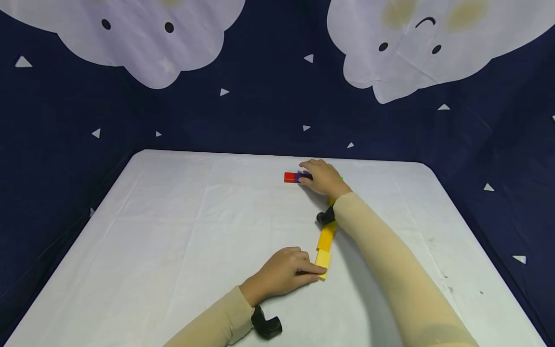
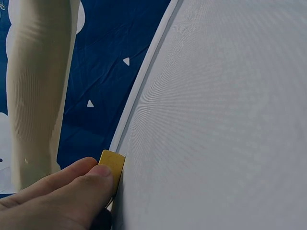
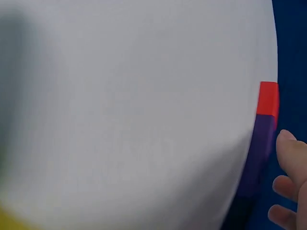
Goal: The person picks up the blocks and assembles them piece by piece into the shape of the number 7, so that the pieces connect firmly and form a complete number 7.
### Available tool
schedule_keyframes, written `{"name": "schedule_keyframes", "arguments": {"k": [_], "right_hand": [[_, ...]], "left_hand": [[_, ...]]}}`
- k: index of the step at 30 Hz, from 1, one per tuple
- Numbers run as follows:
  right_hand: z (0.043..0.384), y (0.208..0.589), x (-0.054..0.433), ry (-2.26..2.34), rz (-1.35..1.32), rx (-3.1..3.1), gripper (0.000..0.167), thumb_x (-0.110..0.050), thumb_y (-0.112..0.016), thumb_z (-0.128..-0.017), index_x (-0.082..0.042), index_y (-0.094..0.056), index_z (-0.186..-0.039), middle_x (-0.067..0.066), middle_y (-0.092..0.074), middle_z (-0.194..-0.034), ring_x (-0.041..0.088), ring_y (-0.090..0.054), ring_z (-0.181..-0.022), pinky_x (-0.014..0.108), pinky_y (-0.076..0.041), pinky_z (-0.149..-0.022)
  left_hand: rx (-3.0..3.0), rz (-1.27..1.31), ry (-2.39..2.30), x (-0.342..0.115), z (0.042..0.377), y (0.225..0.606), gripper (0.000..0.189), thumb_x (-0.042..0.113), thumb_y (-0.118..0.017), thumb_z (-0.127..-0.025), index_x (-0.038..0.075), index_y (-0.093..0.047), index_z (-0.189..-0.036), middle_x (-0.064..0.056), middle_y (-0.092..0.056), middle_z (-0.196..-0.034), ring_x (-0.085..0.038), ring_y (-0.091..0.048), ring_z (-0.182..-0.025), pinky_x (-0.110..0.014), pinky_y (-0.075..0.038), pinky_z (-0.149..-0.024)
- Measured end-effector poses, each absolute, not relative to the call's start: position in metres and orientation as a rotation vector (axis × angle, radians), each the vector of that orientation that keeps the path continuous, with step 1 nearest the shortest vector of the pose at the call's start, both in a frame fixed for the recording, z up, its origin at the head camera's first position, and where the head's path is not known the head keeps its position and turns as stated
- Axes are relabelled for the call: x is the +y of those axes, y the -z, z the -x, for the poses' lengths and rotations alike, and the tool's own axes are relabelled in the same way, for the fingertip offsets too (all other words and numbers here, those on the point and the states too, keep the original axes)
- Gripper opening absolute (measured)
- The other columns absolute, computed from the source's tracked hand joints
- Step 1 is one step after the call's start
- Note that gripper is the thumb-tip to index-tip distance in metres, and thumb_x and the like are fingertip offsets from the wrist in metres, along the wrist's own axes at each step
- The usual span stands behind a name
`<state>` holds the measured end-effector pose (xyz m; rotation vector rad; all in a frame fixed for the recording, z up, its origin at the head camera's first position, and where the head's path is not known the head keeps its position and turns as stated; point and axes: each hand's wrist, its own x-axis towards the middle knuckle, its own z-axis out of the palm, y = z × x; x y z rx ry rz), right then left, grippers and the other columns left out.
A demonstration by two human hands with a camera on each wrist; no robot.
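Note:
A line of coloured blocks lies on the white table. At its near end my left hand point(image 1: 282, 272) pinches a pale yellow block point(image 1: 323, 258) between finger and thumb; the left wrist view shows this yellow block point(image 2: 112, 165) at the fingertips. Behind it comes a deeper yellow block point(image 1: 326, 237), partly under the right wrist's camera. My right hand point(image 1: 322, 176) hovers over the far row, its fingers spread loosely. From under it a red block point(image 1: 289, 177) and a purple block point(image 1: 297, 178) stick out to the left. In the right wrist view the thumb point(image 3: 290, 152) is beside the purple block point(image 3: 255, 155).
The white table point(image 1: 195, 231) ends at a far edge close behind the right hand. A dark blue cloth point(image 1: 260, 125) with clouds and triangles hangs around it. Black wrist cameras sit on both sleeves; the right forearm point(image 1: 399, 270) stretches over the table's right side.

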<state>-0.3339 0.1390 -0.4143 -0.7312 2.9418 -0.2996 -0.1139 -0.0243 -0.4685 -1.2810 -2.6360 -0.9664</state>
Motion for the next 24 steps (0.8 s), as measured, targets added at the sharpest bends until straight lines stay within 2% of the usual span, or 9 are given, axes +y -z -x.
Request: {"name": "schedule_keyframes", "arguments": {"k": [5,16,24], "right_hand": [[0.329,0.406,0.148,0.272,0.688,2.95,0.057,-0.041,-0.059,-0.098,-0.018,-0.045,-0.149,0.009,-0.043,-0.155,0.033,-0.036,-0.144,0.054,-0.024,-0.119],[0.302,0.398,0.158,0.262,0.652,3.012,0.056,-0.039,-0.061,-0.097,-0.017,-0.048,-0.147,0.009,-0.048,-0.15,0.035,-0.044,-0.137,0.057,-0.035,-0.111],[0.282,0.387,0.162,0.302,0.608,3.078,0.058,-0.041,-0.061,-0.096,-0.017,-0.047,-0.148,0.009,-0.048,-0.15,0.035,-0.045,-0.135,0.058,-0.038,-0.108]], "left_hand": [[-2.648,1.284,0.964,-0.024,0.113,0.467,0.024,0.035,-0.071,-0.092,0.032,-0.075,-0.115,0.015,-0.055,-0.069,0.003,-0.035,-0.064,-0.01,-0.028,-0.064],[-2.672,1.29,0.913,-0.028,0.117,0.47,0.026,0.036,-0.069,-0.093,0.034,-0.073,-0.119,0.015,-0.056,-0.072,0.002,-0.037,-0.066,-0.011,-0.029,-0.065],[-2.631,1.168,1.061,-0.034,0.115,0.465,0.023,0.032,-0.068,-0.094,0.027,-0.076,-0.116,0.016,-0.053,-0.07,0.0,-0.039,-0.068,-0.012,-0.029,-0.064]]}}
